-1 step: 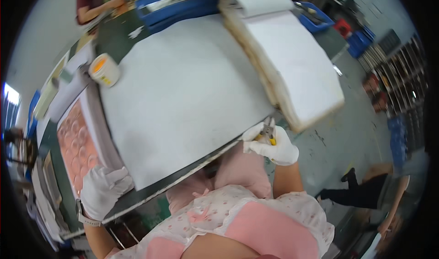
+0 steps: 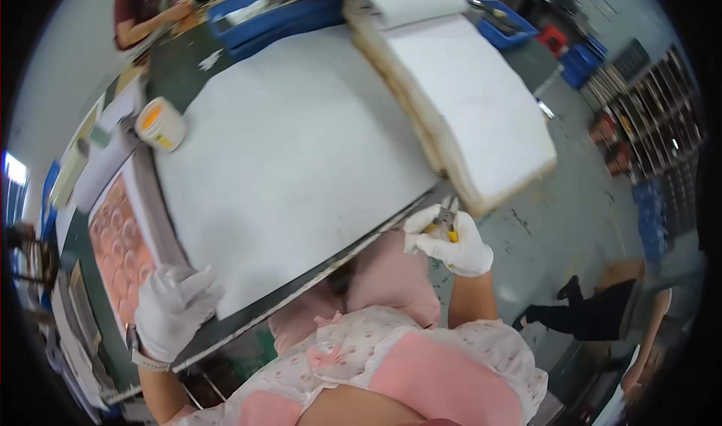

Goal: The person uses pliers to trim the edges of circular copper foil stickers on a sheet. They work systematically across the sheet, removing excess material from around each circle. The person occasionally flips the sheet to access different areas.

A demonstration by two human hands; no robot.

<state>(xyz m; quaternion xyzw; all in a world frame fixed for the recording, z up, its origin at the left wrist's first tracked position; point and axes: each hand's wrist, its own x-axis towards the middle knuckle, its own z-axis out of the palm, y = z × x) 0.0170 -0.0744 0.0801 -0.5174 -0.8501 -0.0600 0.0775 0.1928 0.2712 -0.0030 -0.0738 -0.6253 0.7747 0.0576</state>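
I see open room across the white sheet [image 2: 293,148] — hemmed by the tub [image 2: 160,124] left and foam stack [image 2: 466,103] right.

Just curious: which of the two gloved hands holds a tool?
The right hand: it grips a small yellow-handled tool at the table's edge. The left hand rests open on the white sheet.
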